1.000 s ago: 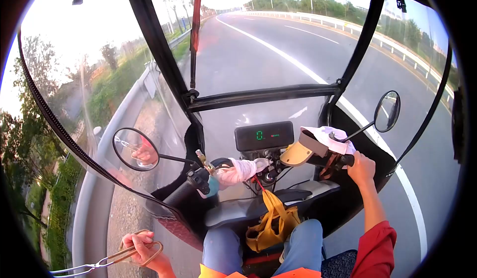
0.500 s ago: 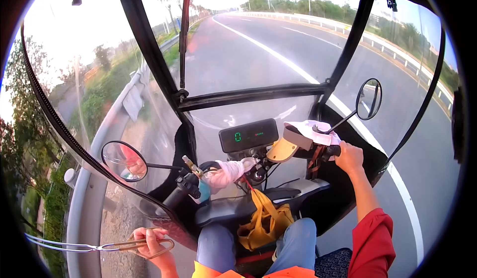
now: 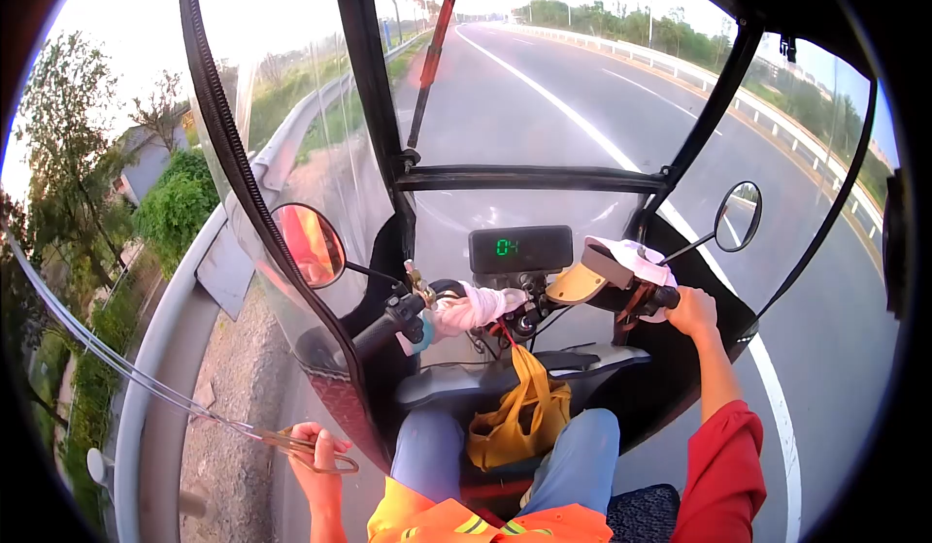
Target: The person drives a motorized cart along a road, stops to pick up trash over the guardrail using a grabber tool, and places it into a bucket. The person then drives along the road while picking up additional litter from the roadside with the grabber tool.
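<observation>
My left hand [image 3: 318, 451] is closed round the brown handles of long metal tongs [image 3: 146, 380], held out at the left over the roadside. The tongs' thin arms slant up to the left edge. My right hand [image 3: 693, 312] is wrapped round the right handlebar grip [image 3: 664, 296]. Beside it a cap [image 3: 631, 260] in pale pink and a tan visor [image 3: 577, 284] lie over the bar. Pink cloth [image 3: 476, 310] is wound on the left part of the bar, near the unheld left grip [image 3: 377, 333]. A yellow bag [image 3: 524, 422] hangs between my knees.
A display [image 3: 521, 249] reads 04 in green. Mirrors stand at left [image 3: 313, 244] and right [image 3: 738, 217]. Black frame bars and clear sheets surround the front. A metal guardrail [image 3: 160, 388] runs close on the left, beside gravel. The road [image 3: 544, 116] stretches ahead with a white line.
The tongs have swung upward at their far end. The display has gone from 0 to 04. The view has shifted, and the guardrail's parts show in different places. My right hand stays on the grip.
</observation>
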Motion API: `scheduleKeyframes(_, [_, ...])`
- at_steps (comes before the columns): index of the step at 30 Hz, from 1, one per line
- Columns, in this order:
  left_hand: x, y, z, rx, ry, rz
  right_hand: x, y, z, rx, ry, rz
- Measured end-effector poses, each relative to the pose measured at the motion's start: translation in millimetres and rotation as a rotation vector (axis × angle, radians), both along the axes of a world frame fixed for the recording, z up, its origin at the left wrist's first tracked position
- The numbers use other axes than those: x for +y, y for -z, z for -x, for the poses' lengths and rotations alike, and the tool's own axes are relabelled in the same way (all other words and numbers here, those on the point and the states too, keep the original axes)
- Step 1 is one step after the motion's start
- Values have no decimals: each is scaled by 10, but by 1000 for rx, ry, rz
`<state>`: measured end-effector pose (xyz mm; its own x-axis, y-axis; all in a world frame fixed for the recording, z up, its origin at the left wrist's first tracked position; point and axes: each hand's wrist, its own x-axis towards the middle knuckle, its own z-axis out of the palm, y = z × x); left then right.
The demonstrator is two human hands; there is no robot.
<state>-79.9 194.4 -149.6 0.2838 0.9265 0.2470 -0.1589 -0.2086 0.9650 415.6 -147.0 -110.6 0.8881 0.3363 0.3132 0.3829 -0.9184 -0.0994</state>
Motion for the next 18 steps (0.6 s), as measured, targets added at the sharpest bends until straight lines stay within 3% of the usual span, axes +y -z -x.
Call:
scheduleKeyframes(4, [99,174,88,160,-100,56,0,4,11,12,-11,-6])
scheduleKeyframes(7, [91,239,118,97,-189,136,21,-14,88,-7,-17,-40])
scheduleKeyframes(15, [732,973,803,306,-214,214,9,72,222,-60,21,-10])
scheduleKeyframes(18, [865,1173,995,479,-137,410,39,23,253,-35,27,-6])
